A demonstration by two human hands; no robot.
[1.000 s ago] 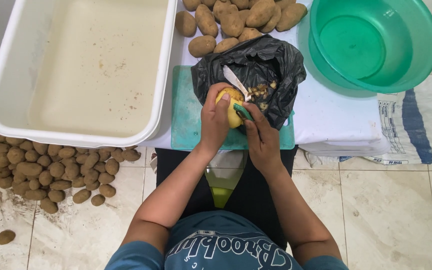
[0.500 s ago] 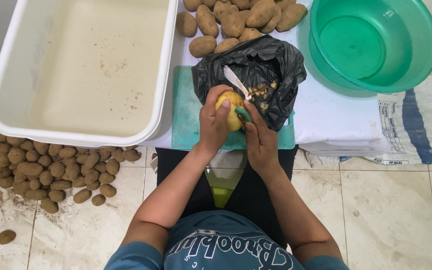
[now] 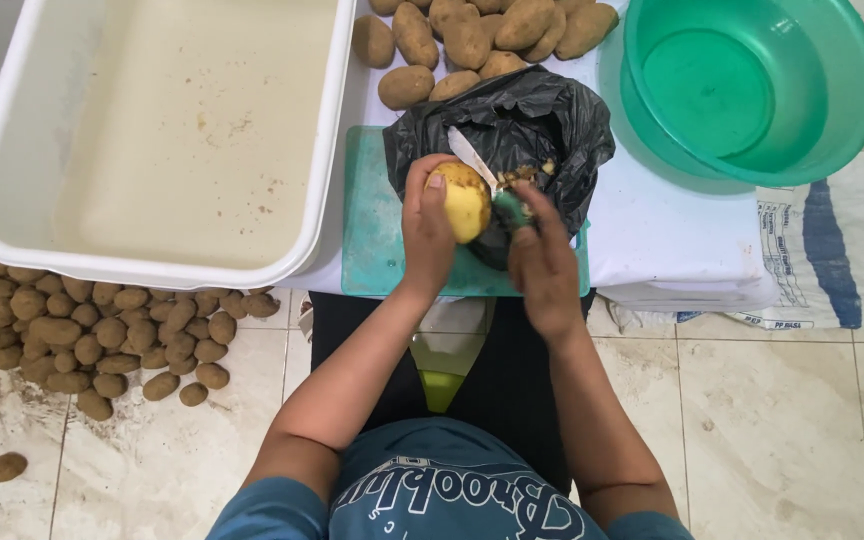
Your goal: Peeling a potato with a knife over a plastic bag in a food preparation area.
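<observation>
Potato peeled above a black bag.
The potato [image 3: 462, 200] is gripped by the left hand [image 3: 427, 235]; a knife [image 3: 482, 172] is clasped in the right hand [image 3: 542, 262], just over the black bag [image 3: 542, 125].

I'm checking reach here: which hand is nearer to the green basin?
Right. The right hand, holding a knife, is on the side toward the green basin; the left hand, gripping the potato, lies farther from it.

Food-preparation area, likely a home or small kitchen. Indicated by: tiled floor [image 3: 772, 430]; loose potatoes [image 3: 102, 335] heaped at lower left; white tub [image 3: 12, 215] at upper left; green basin [image 3: 752, 85] at upper right.
</observation>
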